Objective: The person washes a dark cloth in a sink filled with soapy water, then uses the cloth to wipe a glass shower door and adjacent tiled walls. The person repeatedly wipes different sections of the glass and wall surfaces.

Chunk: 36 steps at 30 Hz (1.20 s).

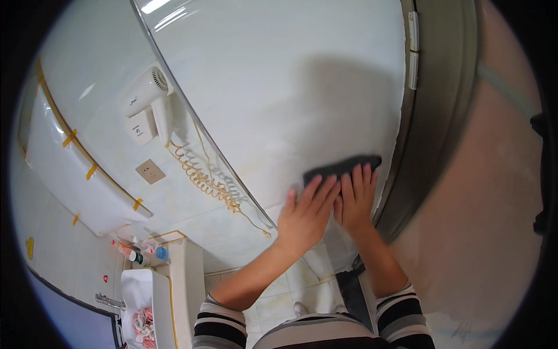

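Observation:
Both my hands press a dark folded cloth (324, 170) flat against a pale, glossy wall (261, 96). My left hand (307, 213) has its fingers spread, with the fingertips over the cloth's left and lower part. Beside it, my right hand (357, 194) lies with extended fingers on the cloth's right end. The two hands meet near the cloth's lower edge. My palms are turned to the wall, so what lies under them is hidden. A soft shadow falls on the wall above the cloth.
Right of the wall stands a metal door frame (429, 131) with a white hinge (413, 50). A hair dryer (163, 115) with a coiled cord (200, 179) hangs left, above a wall socket (150, 171). Lower left are bottles (139, 257) and a sink (135, 279) holding pink cloth (144, 327).

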Each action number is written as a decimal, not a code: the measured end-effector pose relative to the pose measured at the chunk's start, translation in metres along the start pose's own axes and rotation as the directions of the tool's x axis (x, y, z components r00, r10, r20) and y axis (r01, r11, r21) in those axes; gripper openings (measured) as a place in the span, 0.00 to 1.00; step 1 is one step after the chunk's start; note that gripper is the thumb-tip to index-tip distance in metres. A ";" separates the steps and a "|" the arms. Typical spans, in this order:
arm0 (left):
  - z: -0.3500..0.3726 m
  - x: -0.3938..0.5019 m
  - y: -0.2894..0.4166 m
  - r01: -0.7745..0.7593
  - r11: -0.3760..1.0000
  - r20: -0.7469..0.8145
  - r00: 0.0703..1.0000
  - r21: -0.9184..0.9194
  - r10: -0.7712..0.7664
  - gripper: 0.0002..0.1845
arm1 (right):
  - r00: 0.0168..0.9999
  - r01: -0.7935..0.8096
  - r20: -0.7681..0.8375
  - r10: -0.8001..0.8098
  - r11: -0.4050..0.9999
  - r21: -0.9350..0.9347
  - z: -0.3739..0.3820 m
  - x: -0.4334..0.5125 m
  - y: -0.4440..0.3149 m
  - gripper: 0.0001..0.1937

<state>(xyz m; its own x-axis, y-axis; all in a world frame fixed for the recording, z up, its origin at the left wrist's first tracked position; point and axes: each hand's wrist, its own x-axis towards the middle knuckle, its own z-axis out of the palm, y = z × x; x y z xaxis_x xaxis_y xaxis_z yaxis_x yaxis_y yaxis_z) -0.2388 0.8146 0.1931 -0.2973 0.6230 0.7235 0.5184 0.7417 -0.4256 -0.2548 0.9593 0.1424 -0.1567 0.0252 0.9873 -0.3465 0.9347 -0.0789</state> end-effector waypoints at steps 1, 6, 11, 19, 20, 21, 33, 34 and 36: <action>0.004 -0.009 0.006 -0.062 0.997 -0.008 0.998 0.052 0.062 0.25 | 1.000 -0.009 0.024 0.010 1.000 -0.019 -0.005 -0.016 -0.001 0.21; -0.004 0.023 0.007 0.017 0.997 -0.045 0.999 -0.078 -0.020 0.23 | 0.992 -0.105 0.061 0.111 0.990 -0.091 -0.014 0.011 0.004 0.22; -0.011 0.085 -0.004 0.043 0.980 -0.193 0.978 -0.193 -0.081 0.19 | 0.994 -0.059 -0.095 0.051 0.995 -0.082 -0.011 0.084 0.026 0.22; 0.064 -0.057 0.061 -0.183 0.982 0.146 0.972 -0.037 0.187 0.25 | 0.975 -0.173 0.133 0.178 0.984 -0.052 -0.004 -0.127 0.029 0.26; 0.073 -0.082 0.071 -0.250 0.967 0.237 0.938 -0.041 0.252 0.26 | 0.943 -0.245 0.215 0.254 0.967 -0.066 -0.011 -0.161 0.022 0.27; 0.084 -0.103 0.082 -0.257 0.963 0.279 0.922 -0.079 0.269 0.27 | 0.896 -0.309 0.315 0.315 0.949 -0.070 -0.017 -0.190 0.011 0.28; 0.062 -0.051 0.055 0.058 0.996 0.123 0.991 -0.072 -0.049 0.23 | 0.969 -0.222 0.114 0.218 0.975 0.023 -0.003 -0.099 0.015 0.26; 0.061 -0.047 0.053 0.063 0.997 0.102 0.993 -0.037 -0.059 0.22 | 0.966 -0.222 0.134 0.222 0.975 -0.018 0.001 -0.096 0.017 0.26; 0.065 -0.057 0.056 -0.023 0.999 0.084 0.996 -0.041 0.027 0.22 | 0.976 -0.208 0.066 0.207 0.978 0.007 0.005 -0.112 0.014 0.26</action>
<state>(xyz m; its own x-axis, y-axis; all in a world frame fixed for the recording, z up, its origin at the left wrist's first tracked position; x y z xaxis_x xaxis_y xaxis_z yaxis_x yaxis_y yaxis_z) -0.2444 0.8368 0.0926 -0.3497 0.6614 0.6635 0.5575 0.7161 -0.4200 -0.2465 0.9680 0.0300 -0.2856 0.1947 0.9384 -0.3130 0.9065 -0.2834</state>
